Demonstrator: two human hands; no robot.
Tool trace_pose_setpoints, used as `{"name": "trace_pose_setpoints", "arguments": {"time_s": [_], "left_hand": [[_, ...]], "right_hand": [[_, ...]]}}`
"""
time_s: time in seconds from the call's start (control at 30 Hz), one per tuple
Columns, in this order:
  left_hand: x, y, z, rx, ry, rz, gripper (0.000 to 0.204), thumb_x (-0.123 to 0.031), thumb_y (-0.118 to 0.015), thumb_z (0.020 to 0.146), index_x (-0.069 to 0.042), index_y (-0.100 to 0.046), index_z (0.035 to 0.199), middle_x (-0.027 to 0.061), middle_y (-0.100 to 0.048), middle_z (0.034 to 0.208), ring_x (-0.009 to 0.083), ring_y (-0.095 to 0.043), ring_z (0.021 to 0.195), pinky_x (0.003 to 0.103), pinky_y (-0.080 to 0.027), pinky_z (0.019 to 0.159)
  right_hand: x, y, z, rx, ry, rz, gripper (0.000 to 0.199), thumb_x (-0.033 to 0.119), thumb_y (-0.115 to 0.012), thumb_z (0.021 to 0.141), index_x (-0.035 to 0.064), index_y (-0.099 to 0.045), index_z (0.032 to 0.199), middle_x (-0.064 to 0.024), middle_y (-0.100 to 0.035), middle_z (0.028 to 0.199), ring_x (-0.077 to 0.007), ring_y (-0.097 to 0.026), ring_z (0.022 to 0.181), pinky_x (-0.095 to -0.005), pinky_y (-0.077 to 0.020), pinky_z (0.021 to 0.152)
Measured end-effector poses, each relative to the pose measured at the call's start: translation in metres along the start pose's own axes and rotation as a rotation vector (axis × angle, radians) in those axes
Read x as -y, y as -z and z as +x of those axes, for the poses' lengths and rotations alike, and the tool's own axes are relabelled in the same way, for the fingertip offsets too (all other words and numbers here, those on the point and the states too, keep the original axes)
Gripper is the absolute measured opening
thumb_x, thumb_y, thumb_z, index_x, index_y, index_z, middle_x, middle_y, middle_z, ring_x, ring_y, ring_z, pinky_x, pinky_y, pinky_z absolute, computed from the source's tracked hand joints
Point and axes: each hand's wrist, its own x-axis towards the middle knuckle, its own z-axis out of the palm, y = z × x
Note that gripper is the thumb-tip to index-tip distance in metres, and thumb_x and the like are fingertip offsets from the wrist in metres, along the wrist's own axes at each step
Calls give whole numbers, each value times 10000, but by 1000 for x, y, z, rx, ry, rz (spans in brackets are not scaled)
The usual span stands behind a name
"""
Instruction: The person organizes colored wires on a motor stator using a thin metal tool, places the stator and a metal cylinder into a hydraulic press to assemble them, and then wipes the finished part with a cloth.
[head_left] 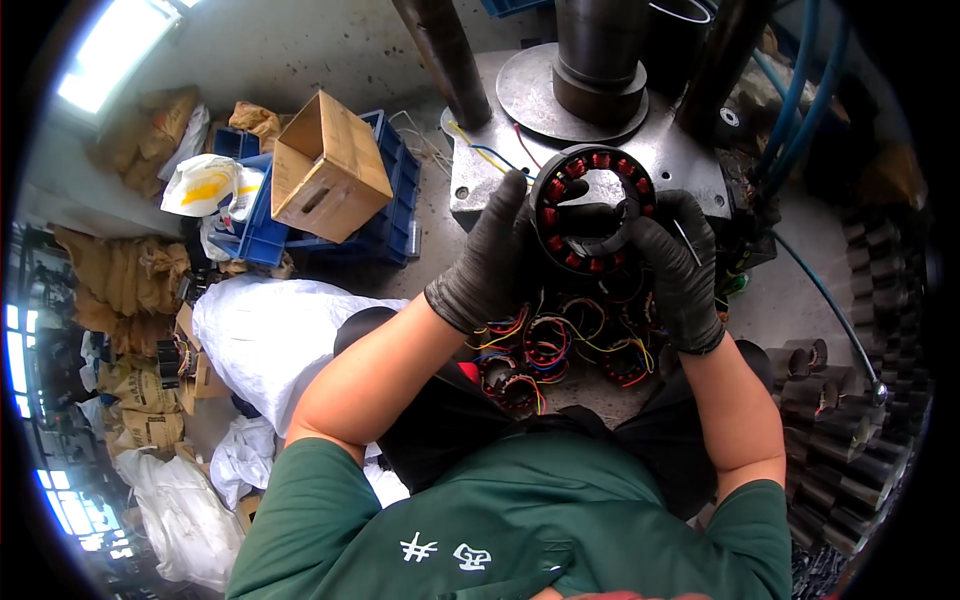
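A round motor stator [602, 160], a black ring with red copper windings inside, is held up in front of me. My left hand [485, 260], in a dark grey glove, grips its left side with the thumb raised along the rim. My gloved right hand [682, 270] is closed on the ring's lower right edge. A thin metal rod [687, 243] lies across the right hand's fingers. Yellow, blue and red wires [488, 152] trail near the stator's left. Below my hands, several more stators [547, 342] with coloured leads lie on the floor.
Ahead stands a press with a steel bed [475, 180] and a thick column [600, 60]. An open cardboard box [335, 175] tops blue crates [400, 190] at left. White sacks [270, 330] lie beside me. Stacked dark metal cylinders [850, 430] and a blue hose [825, 285] are right.
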Motion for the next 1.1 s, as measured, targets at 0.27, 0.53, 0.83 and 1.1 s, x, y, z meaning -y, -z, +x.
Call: {"name": "trace_pose_setpoints", "arguments": {"time_s": [0.27,0.53,0.83,1.1], "left_hand": [[-2,11,7,-216,-57,66,877,-741,-436,967,1,-479,1433,203,-614,1352,322,-618,1219,507,-503,1027],[-12,10,-4,-363,-325,487,427,-352,-568,1066,-47,-483,1353,161,-728,1001,158,-708,831,261,-543,645],[7,12,5,-245,-175,841,774,-168,-791,887,-39,-371,1525,176,-602,1313,224,-642,1105,356,-565,925],[36,18,9,-406,-30,758,599,-118,-759,835,12,-546,1379,137,-699,1147,204,-675,1045,337,-567,927]], "right_hand": [[0,9,5,-124,63,-54,257,164,-780,895,40,-633,1064,-2,-675,933,-80,-618,860,-276,-528,799],[2,14,12,-135,60,-135,262,179,-807,876,49,-671,1058,11,-681,925,-71,-616,840,-256,-525,786],[-2,17,15,94,563,-747,339,97,-808,800,25,-670,1101,-95,-705,998,-194,-663,891,-341,-556,823],[2,7,14,70,663,-654,339,113,-812,850,46,-639,1133,-100,-719,1179,-220,-683,1043,-339,-556,916]]}}
